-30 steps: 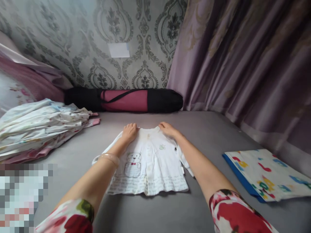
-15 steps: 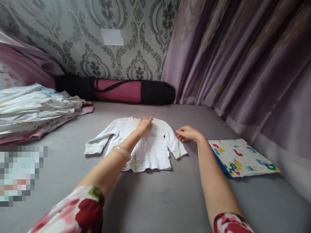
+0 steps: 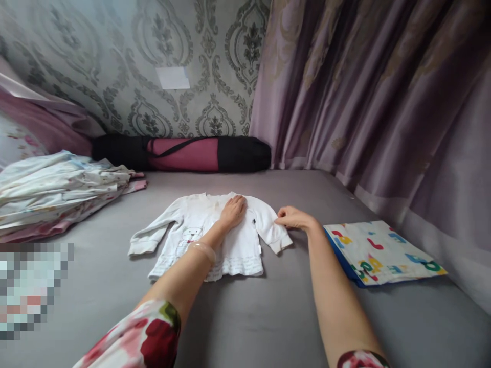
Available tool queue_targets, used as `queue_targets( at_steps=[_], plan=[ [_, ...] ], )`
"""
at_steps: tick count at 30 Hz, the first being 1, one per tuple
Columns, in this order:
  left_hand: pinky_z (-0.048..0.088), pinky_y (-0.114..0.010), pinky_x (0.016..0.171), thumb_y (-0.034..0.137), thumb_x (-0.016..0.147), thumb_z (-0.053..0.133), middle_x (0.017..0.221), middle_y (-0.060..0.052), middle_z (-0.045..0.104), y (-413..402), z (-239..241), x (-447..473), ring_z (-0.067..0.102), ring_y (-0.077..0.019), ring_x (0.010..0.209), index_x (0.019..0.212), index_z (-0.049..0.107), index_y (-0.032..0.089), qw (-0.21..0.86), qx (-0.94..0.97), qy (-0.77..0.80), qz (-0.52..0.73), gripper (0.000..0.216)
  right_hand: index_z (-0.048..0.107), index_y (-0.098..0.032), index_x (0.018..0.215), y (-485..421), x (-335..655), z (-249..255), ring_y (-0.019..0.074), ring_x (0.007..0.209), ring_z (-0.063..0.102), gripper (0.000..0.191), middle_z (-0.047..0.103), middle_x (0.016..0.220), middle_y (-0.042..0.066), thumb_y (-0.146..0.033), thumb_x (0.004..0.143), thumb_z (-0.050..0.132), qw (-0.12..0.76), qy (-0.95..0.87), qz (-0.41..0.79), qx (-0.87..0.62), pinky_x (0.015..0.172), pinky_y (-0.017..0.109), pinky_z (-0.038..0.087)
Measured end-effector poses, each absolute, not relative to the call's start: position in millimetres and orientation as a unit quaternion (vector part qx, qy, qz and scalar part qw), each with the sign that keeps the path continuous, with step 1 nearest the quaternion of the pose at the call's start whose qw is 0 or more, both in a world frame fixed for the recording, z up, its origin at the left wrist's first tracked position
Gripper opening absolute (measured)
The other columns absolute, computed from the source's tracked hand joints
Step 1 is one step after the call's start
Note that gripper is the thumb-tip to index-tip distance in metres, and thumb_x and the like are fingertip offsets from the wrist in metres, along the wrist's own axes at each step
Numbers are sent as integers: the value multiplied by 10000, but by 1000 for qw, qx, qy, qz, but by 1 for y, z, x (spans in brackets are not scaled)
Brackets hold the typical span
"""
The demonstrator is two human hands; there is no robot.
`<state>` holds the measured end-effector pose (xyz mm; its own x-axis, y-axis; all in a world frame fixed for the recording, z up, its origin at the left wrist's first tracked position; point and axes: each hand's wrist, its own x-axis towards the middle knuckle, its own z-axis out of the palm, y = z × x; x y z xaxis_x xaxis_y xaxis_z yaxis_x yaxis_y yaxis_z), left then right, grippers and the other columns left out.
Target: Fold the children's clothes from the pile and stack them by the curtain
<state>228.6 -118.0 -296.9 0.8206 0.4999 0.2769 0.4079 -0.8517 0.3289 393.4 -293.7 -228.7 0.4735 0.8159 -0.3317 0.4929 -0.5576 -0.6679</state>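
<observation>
A small white long-sleeved shirt (image 3: 240, 255) lies spread on the grey sheet, its neckline toward the wall. On its left side is a printed bear, partly covered by my left forearm. My left hand (image 3: 233, 211) rests flat on the upper chest near the right shoulder, fingers stretched out. A pale bangle (image 3: 204, 251) circles that wrist. At the outer edge of the right sleeve, my right hand (image 3: 294, 218) has its fingers pinched together on the fabric.
Right of the shirt lies a folded white cloth with colourful letters (image 3: 383, 250). Rumpled clothes (image 3: 57, 186) are piled at the left. A black and maroon long bag (image 3: 184, 154) lies along the wall. Purple curtains (image 3: 326, 92) hang at the right.
My left hand has slid slightly right across the shirt and flattened, uncovering the bear print. My right hand has come onto the sleeve's edge. The view has tilted up a little.
</observation>
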Motion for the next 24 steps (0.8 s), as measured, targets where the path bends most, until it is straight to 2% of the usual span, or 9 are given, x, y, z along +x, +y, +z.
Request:
queue_targets(
  at_steps=[2, 5, 8, 12, 15, 19, 24],
  plan=[
    [277, -397, 1123, 275, 977, 322, 1395, -122, 489, -118, -296, 229, 403, -222, 1325, 1278, 483, 154, 132, 943, 249, 176, 363, 652, -155, 820, -296, 404, -230, 86, 497, 497, 174, 556, 546, -51, -268, 697, 699, 298, -384, 283, -827, 462, 173, 340],
    [263, -404, 1132, 311, 986, 294, 1423, -122, 466, -120, -294, 230, 384, -223, 1346, 1313, 464, 156, 138, 940, 261, 172, 399, 650, -162, 903, -299, 424, -236, 117, 613, 568, 168, 642, 686, -5, -268, 778, 618, 348, -359, 135, -855, 546, 191, 395],
    [242, -406, 1140, 360, 993, 276, 1447, -117, 443, -122, -292, 230, 358, -221, 1364, 1339, 447, 159, 147, 938, 267, 163, 435, 640, -159, 1014, -303, 440, -246, 153, 761, 625, 235, 693, 838, 50, -298, 834, 577, 335, -326, 47, -883, 661, 221, 435],
    [224, -412, 1140, 392, 992, 277, 1454, -105, 436, -125, -291, 230, 328, -229, 1379, 1346, 445, 184, 136, 943, 263, 153, 444, 639, -139, 1101, -307, 447, -256, 193, 824, 645, 363, 697, 935, 107, -362, 815, 617, 250, -287, 96, -920, 687, 250, 454],
    [217, -418, 1138, 402, 991, 276, 1456, -107, 428, -125, -292, 230, 324, -237, 1379, 1348, 444, 193, 119, 946, 263, 148, 446, 608, -136, 1188, -310, 448, -259, 181, 788, 648, 474, 694, 960, 100, -285, 744, 680, 241, -292, 137, -915, 663, 237, 462],
    [234, -424, 1125, 393, 1000, 240, 1443, -133, 432, -121, -291, 233, 353, -231, 1357, 1360, 426, 179, 121, 944, 276, 132, 458, 623, -151, 1164, -317, 453, -260, 162, 831, 650, 457, 682, 1054, 92, -127, 708, 629, 261, -284, 109, -916, 682, 209, 464],
    [279, -428, 1089, 381, 991, 282, 1405, -139, 454, -117, -291, 239, 402, -234, 1314, 1328, 446, 190, 123, 945, 282, 114, 421, 639, -132, 1120, -326, 455, -262, 183, 940, 640, 370, 688, 1035, 98, -145, 752, 604, 269, -260, 77, -924, 776, 224, 456]
  ],
)
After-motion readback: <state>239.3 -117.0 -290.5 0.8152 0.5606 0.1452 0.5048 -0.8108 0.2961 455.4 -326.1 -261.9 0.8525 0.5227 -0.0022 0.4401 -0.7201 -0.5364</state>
